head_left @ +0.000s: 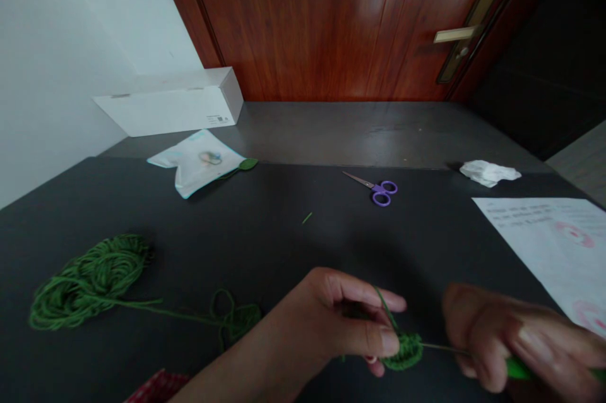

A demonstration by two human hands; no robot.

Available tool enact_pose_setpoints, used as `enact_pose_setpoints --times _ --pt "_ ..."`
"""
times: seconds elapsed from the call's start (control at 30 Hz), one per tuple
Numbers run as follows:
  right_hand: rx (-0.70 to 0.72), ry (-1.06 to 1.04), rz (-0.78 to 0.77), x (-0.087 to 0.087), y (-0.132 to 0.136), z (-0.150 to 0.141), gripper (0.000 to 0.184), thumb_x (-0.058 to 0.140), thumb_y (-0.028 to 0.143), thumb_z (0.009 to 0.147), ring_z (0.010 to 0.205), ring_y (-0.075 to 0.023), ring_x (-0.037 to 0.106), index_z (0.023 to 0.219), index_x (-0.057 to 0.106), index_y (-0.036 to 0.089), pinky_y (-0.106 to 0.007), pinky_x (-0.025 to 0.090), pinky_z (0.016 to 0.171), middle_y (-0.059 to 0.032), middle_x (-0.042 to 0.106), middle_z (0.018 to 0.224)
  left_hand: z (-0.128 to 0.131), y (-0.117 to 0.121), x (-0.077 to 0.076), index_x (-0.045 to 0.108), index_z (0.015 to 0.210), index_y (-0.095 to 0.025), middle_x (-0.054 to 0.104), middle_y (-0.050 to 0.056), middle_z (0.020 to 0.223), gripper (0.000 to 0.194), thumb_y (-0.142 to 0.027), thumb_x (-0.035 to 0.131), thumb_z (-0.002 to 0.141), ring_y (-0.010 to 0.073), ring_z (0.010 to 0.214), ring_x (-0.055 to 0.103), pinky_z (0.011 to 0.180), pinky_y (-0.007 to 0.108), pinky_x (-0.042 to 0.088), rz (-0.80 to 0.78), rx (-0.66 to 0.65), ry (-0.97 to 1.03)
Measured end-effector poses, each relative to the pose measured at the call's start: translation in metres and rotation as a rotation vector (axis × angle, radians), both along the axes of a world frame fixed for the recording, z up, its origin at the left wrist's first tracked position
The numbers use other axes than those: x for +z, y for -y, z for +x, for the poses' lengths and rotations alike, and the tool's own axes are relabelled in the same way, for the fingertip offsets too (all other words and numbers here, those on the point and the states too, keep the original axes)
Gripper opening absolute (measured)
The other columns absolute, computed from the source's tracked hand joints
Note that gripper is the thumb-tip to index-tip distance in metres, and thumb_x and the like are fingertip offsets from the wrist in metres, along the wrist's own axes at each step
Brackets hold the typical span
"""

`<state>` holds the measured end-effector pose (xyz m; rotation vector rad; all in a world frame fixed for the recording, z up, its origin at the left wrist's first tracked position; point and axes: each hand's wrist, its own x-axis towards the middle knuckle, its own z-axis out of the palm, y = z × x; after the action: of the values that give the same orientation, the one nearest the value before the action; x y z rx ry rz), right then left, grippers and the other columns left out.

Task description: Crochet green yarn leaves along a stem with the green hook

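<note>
Between the thumb and fingers of my left hand (350,321) is a small green crochet piece (406,351). A strand of green yarn runs up from it over my forefinger. My right hand (511,333), smeared by motion, is closed round the green handle of a crochet hook (518,368). The hook's thin metal shaft reaches left to the crochet piece; its tip is hidden there. At the left lies a loose skein of green yarn (95,280), its strand trailing to a small green tangle (241,321) beside my left forearm.
Purple-handled scissors (381,191) lie mid-table near a short green snippet (307,218). Behind them are a white pouch (203,163) with a green leaf-shaped piece (248,164) and a white box (175,103). Crumpled tissue (489,172) and a printed sheet (544,245) lie right.
</note>
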<state>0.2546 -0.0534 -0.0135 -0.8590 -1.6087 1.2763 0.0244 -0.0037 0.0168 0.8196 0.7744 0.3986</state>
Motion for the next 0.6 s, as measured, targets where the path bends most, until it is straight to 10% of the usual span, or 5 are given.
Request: enact_pose_setpoints --times 0.6 --pt "-0.145 -0.309 -0.488 0.007 -0.004 -0.029 0.048 0.041 0.042 0.094 0.053 -0.0147 0.046 0.055 0.061 0.023 -0.029 0.042 0.056 0.0001 0.053 0.052 -0.003 -0.005 -0.001 0.077 0.091 -0.015 0.060 -0.002 0.064 0.027 -0.017 0.076 0.064 0.0081 0.057 0.052 0.055 0.021 0.046 -0.090 -0.138 0.061"
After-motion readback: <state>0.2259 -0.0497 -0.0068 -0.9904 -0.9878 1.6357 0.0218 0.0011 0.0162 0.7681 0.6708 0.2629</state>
